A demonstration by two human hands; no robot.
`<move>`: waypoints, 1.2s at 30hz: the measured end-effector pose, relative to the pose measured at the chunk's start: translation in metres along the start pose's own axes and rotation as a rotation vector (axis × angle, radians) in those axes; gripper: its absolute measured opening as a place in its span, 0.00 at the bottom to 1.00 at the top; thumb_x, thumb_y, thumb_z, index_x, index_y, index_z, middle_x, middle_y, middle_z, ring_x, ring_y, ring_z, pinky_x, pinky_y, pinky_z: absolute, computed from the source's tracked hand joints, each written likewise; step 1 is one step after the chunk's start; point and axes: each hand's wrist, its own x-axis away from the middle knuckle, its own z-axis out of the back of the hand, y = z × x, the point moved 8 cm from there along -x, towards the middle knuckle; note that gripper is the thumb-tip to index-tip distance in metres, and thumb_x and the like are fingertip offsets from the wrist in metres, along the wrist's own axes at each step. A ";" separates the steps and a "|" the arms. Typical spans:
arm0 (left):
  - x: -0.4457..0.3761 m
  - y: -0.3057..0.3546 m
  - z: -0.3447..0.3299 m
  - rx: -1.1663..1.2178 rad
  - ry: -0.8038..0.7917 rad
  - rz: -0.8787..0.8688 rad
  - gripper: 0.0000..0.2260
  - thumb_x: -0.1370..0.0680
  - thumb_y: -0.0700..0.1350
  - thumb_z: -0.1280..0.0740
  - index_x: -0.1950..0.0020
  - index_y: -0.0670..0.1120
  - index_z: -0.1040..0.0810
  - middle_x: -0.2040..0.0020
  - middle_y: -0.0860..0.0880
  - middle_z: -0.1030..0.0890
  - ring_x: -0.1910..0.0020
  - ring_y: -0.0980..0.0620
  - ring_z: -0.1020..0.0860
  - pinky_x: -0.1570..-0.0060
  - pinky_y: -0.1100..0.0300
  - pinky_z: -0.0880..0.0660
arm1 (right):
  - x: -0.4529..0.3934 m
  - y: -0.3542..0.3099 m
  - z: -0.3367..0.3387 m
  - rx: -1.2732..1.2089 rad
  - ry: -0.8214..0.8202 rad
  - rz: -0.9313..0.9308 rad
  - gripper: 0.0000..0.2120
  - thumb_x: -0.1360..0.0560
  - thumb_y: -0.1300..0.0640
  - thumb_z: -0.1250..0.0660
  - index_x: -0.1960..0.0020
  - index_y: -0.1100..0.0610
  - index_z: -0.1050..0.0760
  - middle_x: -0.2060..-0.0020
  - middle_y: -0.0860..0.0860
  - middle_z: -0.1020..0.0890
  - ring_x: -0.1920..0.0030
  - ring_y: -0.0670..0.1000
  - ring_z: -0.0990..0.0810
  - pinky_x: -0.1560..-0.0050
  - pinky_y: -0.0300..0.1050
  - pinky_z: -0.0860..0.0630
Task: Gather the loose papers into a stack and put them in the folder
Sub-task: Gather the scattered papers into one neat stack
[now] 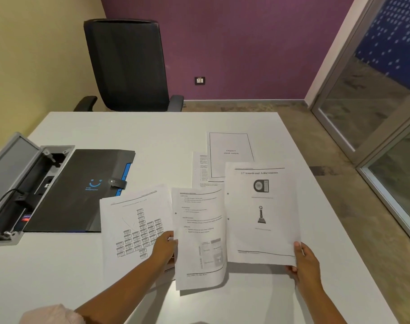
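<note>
Nearest the camera, the right hand [304,260] pinches the lower right corner of the awards sheet [261,213], thumb on top and fingers beneath, so the page lifts off the white table [82,265] and throws a shadow under its near edge; a corner grip like this lets the sheet be carried across onto another. The left hand [165,247] holds the left edge of the text sheet [199,235], whose bottom corner curls up, probably to bring the two pages together as the start of a stack. How its fingers lie behind that page is hidden, so the grip is judged from the thumb side only. Just left, under that wrist, the chart sheet [134,228] lies flat, its near edge partly covered by the forearm.

Farther off, the chapter title page [231,153] overlaps another printed page [200,171], most of which is covered. Both are untouched. The black folder [82,190] lies shut to the left, strap snapped, one corner resting on the open cable box [24,183], so it must be opened before anything goes in. Small print on every sheet is too blurred to read. An office chair [127,64] stands beyond the table.
</note>
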 end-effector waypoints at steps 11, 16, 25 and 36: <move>-0.003 -0.004 0.005 -0.111 -0.003 -0.026 0.10 0.23 0.33 0.44 0.54 0.43 0.26 0.62 0.45 0.25 0.65 0.50 0.29 0.64 0.60 0.33 | 0.005 -0.019 -0.042 -0.102 -0.203 -0.036 0.11 0.21 0.53 0.41 0.45 0.58 0.27 0.67 0.51 0.26 0.79 0.45 0.38 0.72 0.36 0.28; -0.002 -0.004 0.004 -0.088 0.002 -0.030 0.08 0.22 0.34 0.44 0.54 0.44 0.28 0.62 0.47 0.26 0.65 0.51 0.29 0.65 0.60 0.33 | 0.013 -0.002 -0.065 0.118 -0.258 -0.014 0.12 0.22 0.55 0.40 0.47 0.63 0.25 0.69 0.55 0.26 0.79 0.45 0.32 0.77 0.36 0.27; -0.001 0.000 0.003 -0.065 0.000 -0.033 0.10 0.21 0.40 0.44 0.60 0.44 0.27 0.59 0.44 0.24 0.61 0.47 0.27 0.58 0.57 0.29 | 0.034 0.024 -0.090 0.350 -0.282 -0.018 0.02 0.23 0.58 0.38 0.50 0.55 0.29 0.57 0.50 0.23 0.58 0.51 0.23 0.67 0.46 0.20; -0.001 -0.003 0.001 -0.158 -0.002 -0.014 0.10 0.23 0.35 0.40 0.44 0.38 0.25 0.48 0.38 0.21 0.51 0.41 0.23 0.52 0.53 0.28 | 0.032 0.026 -0.103 0.607 -0.396 0.164 0.03 0.24 0.60 0.37 0.54 0.54 0.26 0.61 0.42 0.23 0.59 0.43 0.23 0.63 0.28 0.30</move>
